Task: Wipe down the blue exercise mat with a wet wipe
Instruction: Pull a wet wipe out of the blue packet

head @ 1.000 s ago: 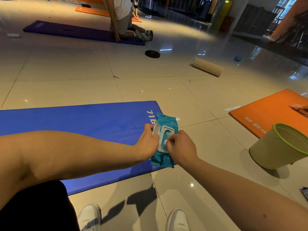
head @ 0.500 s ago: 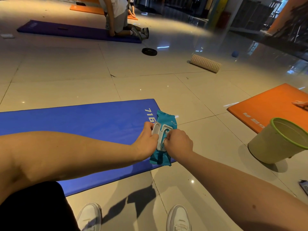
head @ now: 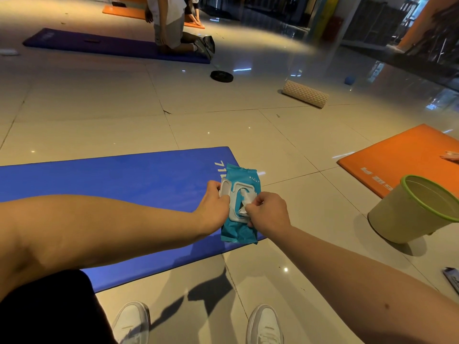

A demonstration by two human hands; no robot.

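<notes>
**Head view, drawing a wipe.** The left hand is gripping the teal wipe pack along its left edge. Its fingers are curling round the edge and holding back the white hinged lid, which is standing open. The right hand is pinching the white wet wipe between thumb and fingertips, just where the sheet is emerging from the dispensing opening.

Beneath the grip, the blue exercise mat is lying flat on the glossy tiles and running away to the left, so the pack is sitting over its near right corner. Whether the pack is resting on the mat or hovering just above it cannot be told. To the right of the grip and well apart, a green-rimmed bin is standing on the floor.

**Handling (judged).**
- **Wipe:** it is probably thin, limp, damp and very light, and it is likely clinging to the sheet below. It should be taken by the full exposed fold close to the opening, not by a corner, which could tear.
- **Pack:** its film is probably soft and slick, so the stiff lid frame is offering the surest hold while the other hand is pulling.
- **Mat:** it looks like soft foam and may creep on the polished tiles under wiping strokes.
</notes>
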